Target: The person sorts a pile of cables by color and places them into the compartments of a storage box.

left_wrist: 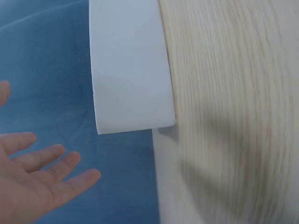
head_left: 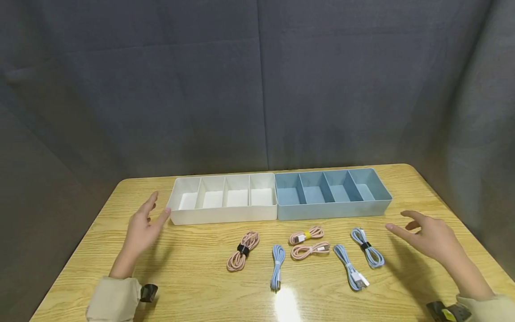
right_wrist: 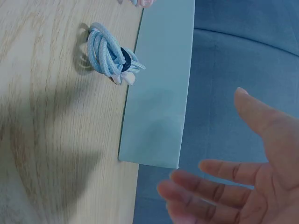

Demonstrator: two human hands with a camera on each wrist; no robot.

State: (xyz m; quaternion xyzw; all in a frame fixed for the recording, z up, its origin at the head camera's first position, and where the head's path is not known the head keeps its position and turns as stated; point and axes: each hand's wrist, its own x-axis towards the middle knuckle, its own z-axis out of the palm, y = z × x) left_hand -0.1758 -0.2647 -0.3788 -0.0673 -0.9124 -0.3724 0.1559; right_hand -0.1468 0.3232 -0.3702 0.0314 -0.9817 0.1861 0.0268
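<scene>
My left hand (head_left: 141, 227) hovers at the left end of a white divided box (head_left: 225, 215), fingers spread and holding nothing. On the other side my right hand (head_left: 432, 235) is raised over the table, also holding nothing, nearest to a blue cable with a black strap (head_left: 368, 248). A blue divided box (head_left: 334, 210) stands end to end with the white one. In front lie a pink cable with a black strap (head_left: 243, 251), a pink cable with a yellow strap (head_left: 306, 235), another pink cable (head_left: 310, 251) and two more blue cables, one central (head_left: 277, 268), one further right (head_left: 351, 268).
The boxes stand near the back edge of a wooden table (head_left: 193, 277). Each box has several compartments, with no cables seen inside. A dark curtain (head_left: 201, 89) hangs behind the table and along both sides.
</scene>
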